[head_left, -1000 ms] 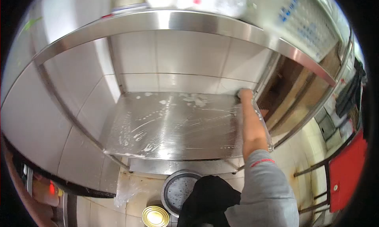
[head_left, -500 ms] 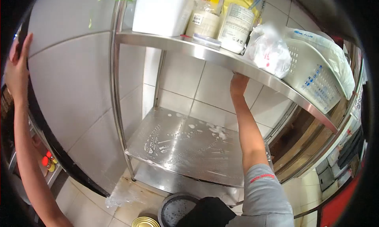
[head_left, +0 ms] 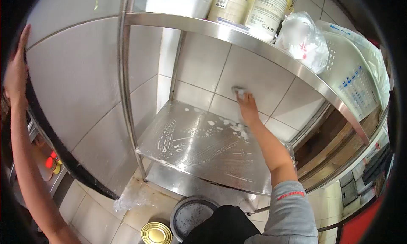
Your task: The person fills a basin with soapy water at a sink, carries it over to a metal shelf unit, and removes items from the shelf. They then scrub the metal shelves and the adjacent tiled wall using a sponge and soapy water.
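My right hand (head_left: 248,106) is under the upper shelf, closed on a small grey scouring pad (head_left: 235,89) with white foam on it. The pad is against the tiled back wall (head_left: 263,80). Below my forearm lies the steel lower shelf (head_left: 199,146), wet with streaks and patches of suds. At the far left, my left hand (head_left: 17,80) rests at the dark edge of a tiled partition (head_left: 76,78), its visible fingers stretched upward.
The upper shelf (head_left: 186,25) carries a white container (head_left: 180,0), jars, a tied plastic bag (head_left: 303,42) and a perforated basket (head_left: 352,74). On the floor stand a dark basin (head_left: 174,220) of sudsy water and a gold tin (head_left: 156,234). Clear plastic (head_left: 129,200) lies nearby.
My right hand has moved down and left from beneath the upper shelf's edge, bringing the scouring pad into sight on the back wall. The view has tilted slightly downward. My left hand stays at the partition.
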`<action>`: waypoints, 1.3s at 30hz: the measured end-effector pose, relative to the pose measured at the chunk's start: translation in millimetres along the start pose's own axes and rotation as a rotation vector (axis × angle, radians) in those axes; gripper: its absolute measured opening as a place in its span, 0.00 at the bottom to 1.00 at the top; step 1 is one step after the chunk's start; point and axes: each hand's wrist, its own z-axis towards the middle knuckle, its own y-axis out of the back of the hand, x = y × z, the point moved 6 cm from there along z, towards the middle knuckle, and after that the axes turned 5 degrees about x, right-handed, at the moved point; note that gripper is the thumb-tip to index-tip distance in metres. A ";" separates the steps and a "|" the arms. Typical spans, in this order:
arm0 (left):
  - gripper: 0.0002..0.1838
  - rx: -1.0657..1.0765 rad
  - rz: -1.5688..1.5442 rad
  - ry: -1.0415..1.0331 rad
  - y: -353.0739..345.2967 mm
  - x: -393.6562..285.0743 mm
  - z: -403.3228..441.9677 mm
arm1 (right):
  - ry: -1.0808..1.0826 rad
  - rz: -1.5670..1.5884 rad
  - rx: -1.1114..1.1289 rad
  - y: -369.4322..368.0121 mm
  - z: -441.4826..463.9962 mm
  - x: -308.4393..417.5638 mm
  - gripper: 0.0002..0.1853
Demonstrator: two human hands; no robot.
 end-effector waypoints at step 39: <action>0.33 -0.026 0.128 -0.305 -21.0 14.0 -9.9 | 0.121 0.260 -0.038 -5.9 87.3 104.9 0.26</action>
